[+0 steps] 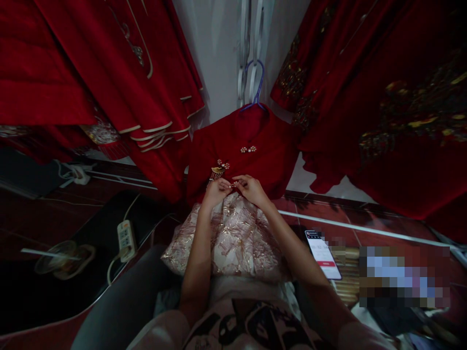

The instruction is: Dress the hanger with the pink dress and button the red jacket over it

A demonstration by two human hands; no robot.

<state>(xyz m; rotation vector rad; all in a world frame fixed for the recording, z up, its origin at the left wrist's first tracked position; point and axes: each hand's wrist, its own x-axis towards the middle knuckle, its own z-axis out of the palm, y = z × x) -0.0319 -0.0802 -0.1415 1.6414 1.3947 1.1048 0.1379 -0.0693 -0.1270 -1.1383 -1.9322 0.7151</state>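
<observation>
A red jacket [262,155] hangs in front of me on a blue hanger [257,82], over a pale gold-patterned skirt [233,238]. The jacket front carries pearl button clasps [248,149] and a gold tasselled ornament [218,171]. My left hand [216,191] and my right hand [251,187] meet at the jacket's front edge, fingers pinched together on a small pearl clasp [233,184]. Both forearms reach up from my lap.
Red embroidered garments [383,107] hang to the right and more red garments [91,82] to the left. A lit phone [323,254] lies at the right. A power strip [126,238] and a plastic cup with straw [62,260] sit on the dark surface at the left.
</observation>
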